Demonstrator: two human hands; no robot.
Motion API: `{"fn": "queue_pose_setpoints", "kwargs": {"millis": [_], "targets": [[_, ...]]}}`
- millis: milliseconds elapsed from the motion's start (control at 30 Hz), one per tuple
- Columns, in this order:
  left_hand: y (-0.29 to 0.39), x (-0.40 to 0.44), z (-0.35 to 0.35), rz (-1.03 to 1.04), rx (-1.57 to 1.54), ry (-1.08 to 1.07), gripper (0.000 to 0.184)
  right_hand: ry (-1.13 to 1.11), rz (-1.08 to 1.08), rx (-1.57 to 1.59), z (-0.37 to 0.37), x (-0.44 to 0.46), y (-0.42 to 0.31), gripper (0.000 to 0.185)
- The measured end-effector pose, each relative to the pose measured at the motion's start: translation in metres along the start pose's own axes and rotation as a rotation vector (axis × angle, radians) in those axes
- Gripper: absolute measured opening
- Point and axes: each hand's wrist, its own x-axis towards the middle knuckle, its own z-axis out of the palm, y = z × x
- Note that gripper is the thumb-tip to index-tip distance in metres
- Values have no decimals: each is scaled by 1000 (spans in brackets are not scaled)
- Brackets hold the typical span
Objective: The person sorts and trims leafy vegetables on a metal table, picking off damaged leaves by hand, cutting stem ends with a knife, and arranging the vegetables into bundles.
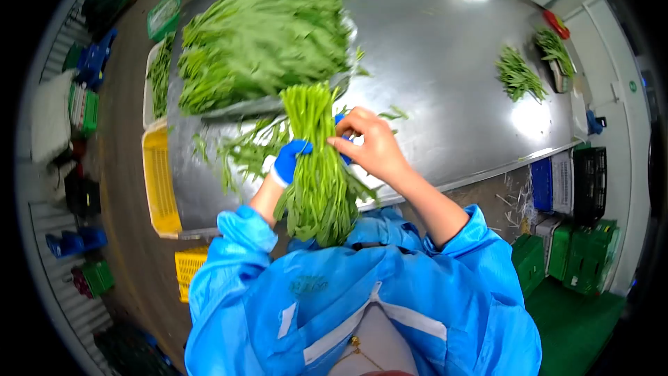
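A bunch of leafy green stalks (316, 139) is held upright in front of my body, cut ends up and leaves hanging down. My left hand (291, 160), in a blue and white glove, is wrapped round the bunch from the left, with some blue glove showing behind it on the right. My bare right hand (370, 141) is at the right side of the stalks, thumb and forefinger bent towards each other; anything between them is too small to make out. A large heap of greens (264, 45) lies just beyond, and loose leaves (254, 150) lie left of the bunch.
The metal table (431, 63) stretches away to the right, with two small bunches (518, 75) near its far right end. A yellow basket (161, 181) and a white crate (149, 87) stand along its left edge. Green crates (583, 254) are stacked at the lower right.
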Motion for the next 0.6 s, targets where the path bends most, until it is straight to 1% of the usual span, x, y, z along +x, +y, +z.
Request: {"fn": "queue_pose_setpoints", "kwargs": {"millis": [67, 100, 133, 167, 200, 267, 333, 400, 467, 500, 533, 600], "targets": [[-24, 19, -26, -90, -124, -70, 73, -108, 239, 332, -23, -5, 24, 16], [-21, 23, 1, -56, -103, -126, 76, -145, 225, 357, -26, -8, 55, 16], [-18, 25, 24, -36, -87, -187, 79, -164, 257, 461, -33, -10, 68, 16], [-23, 36, 27, 15, 50, -112, 83, -181, 292, 563, -39, -11, 81, 17], [-27, 42, 31, -51, 17, -7, 80, -190, 353, 755, -51, -17, 84, 19], [-36, 71, 62, 23, 84, -21, 76, -277, 568, 919, -90, -27, 83, 29], [-43, 102, 54, -83, 100, -137, 74, -222, 470, 776, -110, -37, 104, 22], [-48, 131, 74, -195, 161, -144, 69, -134, 245, 742, -118, -47, 146, 21], [-49, 167, 99, -314, 211, -289, 68, -111, 309, 617, -178, -63, 149, 19], [-51, 180, 124, -369, 258, -297, 67, 10, 198, 604, -187, -72, 167, 17], [-53, 193, 149, -422, 306, -316, 66, 147, 264, 639, -208, -84, 169, 16], [-49, 220, 171, -493, 455, -386, 68, 440, 305, 660, -251, -105, 185, 22]]}}
